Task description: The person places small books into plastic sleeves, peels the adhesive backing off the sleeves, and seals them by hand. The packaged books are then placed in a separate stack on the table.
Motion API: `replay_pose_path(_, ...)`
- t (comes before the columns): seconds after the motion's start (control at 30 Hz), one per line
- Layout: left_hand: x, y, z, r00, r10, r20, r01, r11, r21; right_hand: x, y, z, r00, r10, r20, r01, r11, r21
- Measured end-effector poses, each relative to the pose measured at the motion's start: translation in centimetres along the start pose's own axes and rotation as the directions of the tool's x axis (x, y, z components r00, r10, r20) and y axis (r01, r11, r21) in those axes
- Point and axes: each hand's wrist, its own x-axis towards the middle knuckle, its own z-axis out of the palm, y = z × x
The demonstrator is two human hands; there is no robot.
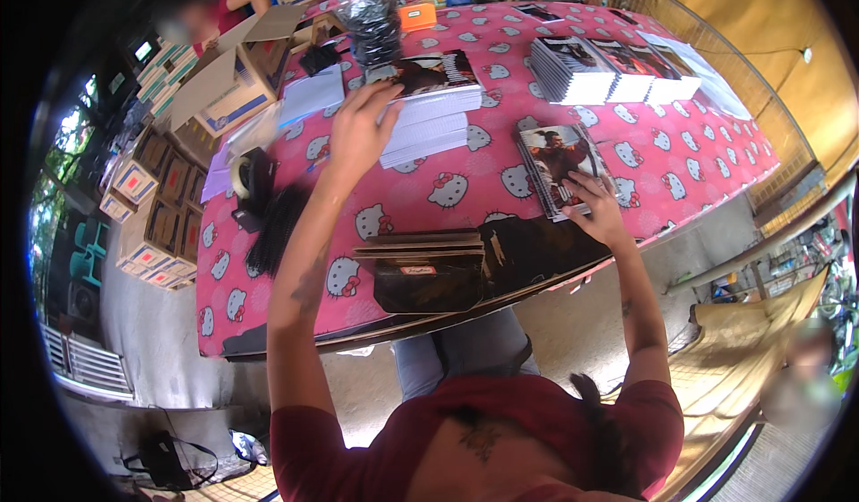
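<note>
My left hand [362,126] reaches to the near left corner of a tall stack of notebooks [425,126] with white page edges and a dark picture cover on top. Its fingers are stretched out, with the thumb apart, at the cover's edge. My right hand [592,205] lies with fingers spread over the lower part of a small pile of spiral-bound notebooks [555,155], whose top cover shows a figure in dark red. Between my arms, near the table's front edge, stands a dark box-like holder [429,283] with thin brown boards upright in it.
The pink patterned tablecloth [447,189] covers a wide table. Further notebook stacks [573,71] stand back right. A tape dispenser [253,184], black spiral bindings [276,229], a plastic-wrapped black bundle [372,32] and an open carton [234,99] are at left. Another person [210,23] is beyond the carton.
</note>
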Motion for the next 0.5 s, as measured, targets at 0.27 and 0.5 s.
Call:
replay_pose_path(0.27, -1.3, -4.7, 5.4, 0.963, -0.027, 0.269, -0.021, 0.985, 0.174, 0.7, -5.4, -0.9, 0.966, 0.092, -0.241, -0.049, 0.983, 0.178)
replay_pose_path(0.5, 1.1, -5.0, 4.1, 0.933, -0.004, 0.359, -0.046, 0.990, 0.132, 4.0, -11.7, 0.0, 0.954, -0.047, -0.296, 0.147, 0.934, 0.325)
